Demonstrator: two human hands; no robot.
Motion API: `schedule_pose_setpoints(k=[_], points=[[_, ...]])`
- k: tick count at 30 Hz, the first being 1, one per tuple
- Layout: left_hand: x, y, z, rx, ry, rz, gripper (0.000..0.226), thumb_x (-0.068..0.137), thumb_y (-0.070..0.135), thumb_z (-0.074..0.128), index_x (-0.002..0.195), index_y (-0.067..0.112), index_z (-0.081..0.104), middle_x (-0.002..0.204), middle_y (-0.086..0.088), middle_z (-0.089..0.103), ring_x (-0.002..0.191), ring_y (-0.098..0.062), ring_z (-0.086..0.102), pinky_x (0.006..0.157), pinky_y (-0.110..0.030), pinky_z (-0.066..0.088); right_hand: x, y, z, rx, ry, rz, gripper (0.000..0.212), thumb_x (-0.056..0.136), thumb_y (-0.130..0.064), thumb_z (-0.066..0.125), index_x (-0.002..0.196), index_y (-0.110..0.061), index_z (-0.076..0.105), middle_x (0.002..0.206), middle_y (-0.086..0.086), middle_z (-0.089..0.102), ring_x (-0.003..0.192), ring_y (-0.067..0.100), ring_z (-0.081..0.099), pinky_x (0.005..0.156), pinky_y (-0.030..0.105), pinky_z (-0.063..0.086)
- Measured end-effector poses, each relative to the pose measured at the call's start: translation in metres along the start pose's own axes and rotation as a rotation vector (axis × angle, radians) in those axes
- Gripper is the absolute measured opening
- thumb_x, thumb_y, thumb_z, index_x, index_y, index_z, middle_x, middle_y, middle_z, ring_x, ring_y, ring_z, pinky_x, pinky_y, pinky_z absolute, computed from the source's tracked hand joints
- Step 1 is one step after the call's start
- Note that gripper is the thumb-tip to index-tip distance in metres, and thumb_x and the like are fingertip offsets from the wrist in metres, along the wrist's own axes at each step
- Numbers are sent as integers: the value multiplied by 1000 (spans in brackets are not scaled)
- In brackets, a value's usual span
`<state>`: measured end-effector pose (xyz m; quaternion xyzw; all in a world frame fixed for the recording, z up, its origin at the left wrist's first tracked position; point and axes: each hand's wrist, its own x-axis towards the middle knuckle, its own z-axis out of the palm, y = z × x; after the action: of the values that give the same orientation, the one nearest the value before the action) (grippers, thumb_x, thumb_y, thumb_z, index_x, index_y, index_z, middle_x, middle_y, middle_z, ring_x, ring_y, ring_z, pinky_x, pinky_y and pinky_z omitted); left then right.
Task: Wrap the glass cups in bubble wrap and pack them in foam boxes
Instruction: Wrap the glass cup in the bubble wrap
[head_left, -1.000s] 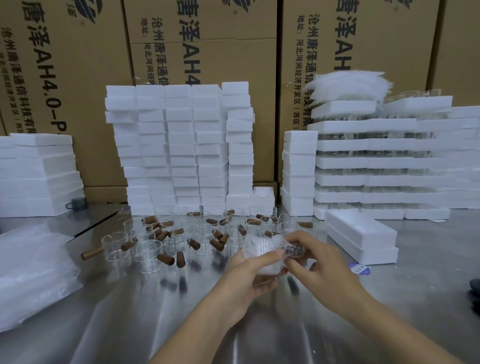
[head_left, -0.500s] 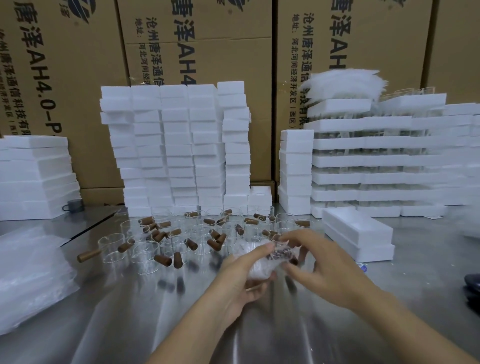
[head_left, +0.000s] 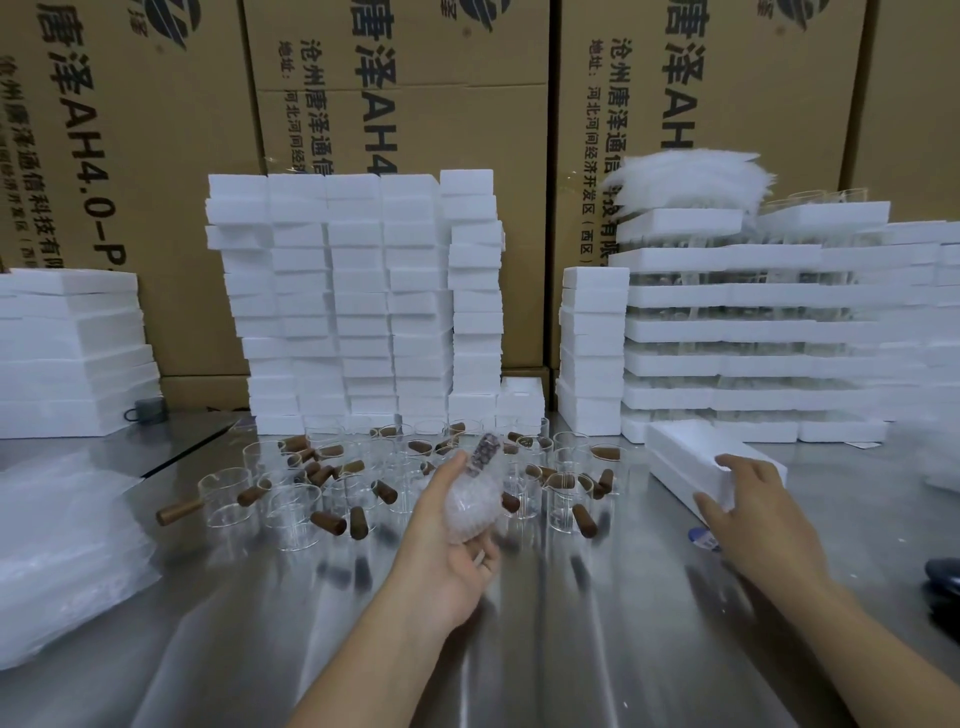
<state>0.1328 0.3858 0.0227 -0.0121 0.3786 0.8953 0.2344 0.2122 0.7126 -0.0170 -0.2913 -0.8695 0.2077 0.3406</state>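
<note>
My left hand (head_left: 447, 551) holds a glass cup wrapped in bubble wrap (head_left: 475, 499) above the steel table, its brown handle sticking up through the wrap. My right hand (head_left: 748, 506) grips the near end of a white foam box (head_left: 696, 449) lying on the table at the right, thumb on the front edge and fingers on its top. Several bare glass cups with brown wooden handles (head_left: 296, 512) stand in a cluster behind the wrapped cup.
A pile of bubble wrap sheets (head_left: 57, 551) lies at the left. Stacks of foam boxes (head_left: 353, 301) rise at the back, more at the left (head_left: 67, 353) and right (head_left: 753, 332). Cardboard cartons (head_left: 415, 104) form the back wall. A dark object (head_left: 943, 577) sits at the right edge.
My right hand let go of the wrapped cup and moved right onto the foam box. My left hand now holds the wrapped cup alone, slightly higher.
</note>
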Motion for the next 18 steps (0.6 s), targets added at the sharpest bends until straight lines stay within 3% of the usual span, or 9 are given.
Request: schedule_pose_setpoints(k=[2,5,8,10,11,14,16,18], points=[[1,2,-1,-26,18,12,81,50,46,95,124,20,72,98,-9,75,75,-15,53,63,-27,39,1,0,0,21,31,-8,46,101,-29,65,144,-17,53,150,6,47,94,35,67,80,44,50],[1,5,-2,-25,66,47,70,62,46,93,124,25,69,107,-7,72,78,-14,51,62,-27,37,2,-2,-1,9,61,-6,39,102,-24,63,139,-12,60,146,10,49,99,39,65,79,43,48],[2,8,-3,-8,88,67,67,59,48,91,119,29,71,95,-2,70,71,-13,47,61,-27,32,1,-6,-4,46,99,-16,34,102,-20,64,134,-11,63,142,11,52,104,40,63,79,43,47],[2,8,-5,-17,85,73,74,56,50,90,123,27,71,94,-2,68,70,-12,45,61,-26,30,-1,-13,-7,106,142,-51,32,99,-17,65,131,-12,64,134,8,57,96,29,65,78,41,49],[3,9,-5,-26,84,75,77,56,51,90,126,25,71,96,-2,68,70,-12,44,61,-26,30,-3,-18,-9,151,174,-77,30,98,-16,66,128,-14,66,125,4,60,88,15,66,73,36,47],[5,13,-8,-87,89,74,77,70,54,88,138,22,68,102,-4,63,70,-11,40,59,-24,26,-16,-42,-17,349,229,-154,22,93,-16,69,113,-27,68,102,-16,59,79,-5,64,56,20,45],[4,17,-7,-130,81,99,74,76,55,84,141,22,67,97,-4,63,67,-11,39,59,-23,24,-27,-60,-21,513,169,-195,23,92,-15,70,104,-35,65,104,-16,59,79,3,66,52,27,53],[3,23,-6,-137,63,175,81,67,58,84,138,22,68,82,0,66,62,-9,41,57,-22,26,-40,-77,-23,649,72,-247,26,92,-7,70,99,-31,64,105,-12,60,82,12,67,58,35,59]])
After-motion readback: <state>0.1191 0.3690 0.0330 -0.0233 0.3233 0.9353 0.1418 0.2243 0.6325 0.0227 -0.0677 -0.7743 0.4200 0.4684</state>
